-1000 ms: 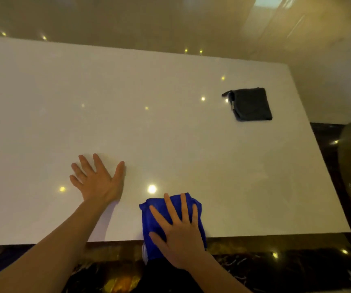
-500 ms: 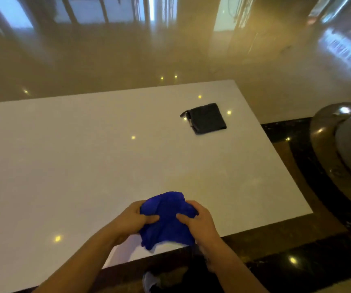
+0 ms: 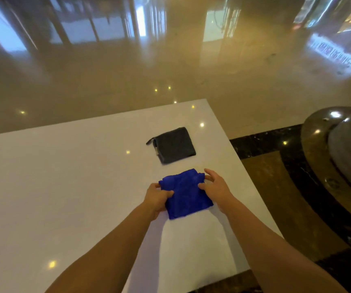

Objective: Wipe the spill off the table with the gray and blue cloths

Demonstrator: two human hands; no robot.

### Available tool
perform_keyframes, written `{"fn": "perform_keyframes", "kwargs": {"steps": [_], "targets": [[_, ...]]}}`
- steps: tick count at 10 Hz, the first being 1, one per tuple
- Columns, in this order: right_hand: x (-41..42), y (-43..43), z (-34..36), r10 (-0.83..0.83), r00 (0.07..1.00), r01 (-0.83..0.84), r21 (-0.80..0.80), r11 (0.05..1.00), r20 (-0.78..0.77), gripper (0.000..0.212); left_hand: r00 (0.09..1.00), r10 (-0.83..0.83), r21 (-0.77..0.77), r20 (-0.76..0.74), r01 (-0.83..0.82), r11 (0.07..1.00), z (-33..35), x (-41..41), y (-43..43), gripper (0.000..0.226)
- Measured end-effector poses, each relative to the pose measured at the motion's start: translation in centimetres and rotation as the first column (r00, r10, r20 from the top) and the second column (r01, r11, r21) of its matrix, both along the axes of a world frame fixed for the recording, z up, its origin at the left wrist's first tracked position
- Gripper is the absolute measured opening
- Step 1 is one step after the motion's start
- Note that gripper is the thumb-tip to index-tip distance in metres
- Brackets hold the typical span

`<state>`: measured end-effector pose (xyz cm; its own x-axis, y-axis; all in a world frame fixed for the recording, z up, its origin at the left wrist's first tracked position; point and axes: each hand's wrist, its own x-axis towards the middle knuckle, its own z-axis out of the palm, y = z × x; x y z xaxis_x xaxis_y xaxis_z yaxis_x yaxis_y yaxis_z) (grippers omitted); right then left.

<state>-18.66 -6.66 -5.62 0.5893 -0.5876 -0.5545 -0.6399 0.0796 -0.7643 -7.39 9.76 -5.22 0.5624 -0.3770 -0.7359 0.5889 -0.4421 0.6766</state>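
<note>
Left hand (image 3: pixel 157 195): fingers curled, thumb on top, pinching the left edge of the blue cloth (image 3: pixel 186 194). Right hand (image 3: pixel 213 186): fingers half spread, tips resting against the cloth's right edge, thumb pressed onto its top; grip looser than the left, more a steadying touch than a clamp. Blue cloth bunched and roughly folded, lying on the white table (image 3: pixel 64 187), held between both hands, toward the table's right side. Bare forearms reaching in from the near edge, shadow cast on the tabletop beneath them.

Gray cloth (image 3: pixel 173 145): folded square, flat on the table just beyond the blue one, apart from it and untouched; small tab or loop sticking out at its left corner. Spill not discernible on the tabletop; only small ceiling-light reflections dotted across it.

Beyond the table: glossy tan floor (image 3: pixel 170 66) mirroring windows and lights. Right of the table: dark marble border and a rounded stone column base (image 3: pixel 339 157).
</note>
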Motion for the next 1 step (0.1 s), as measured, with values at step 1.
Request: {"fn": "perform_keyframes", "kwargs": {"steps": [1], "targets": [[-0.4,-0.67,1.15,0.025,0.997,-0.029,-0.063,0.998,-0.069,0.056,0.978,-0.178,0.214,0.106,0.152,0.965,2.22,0.91,0.22,0.068]]}}
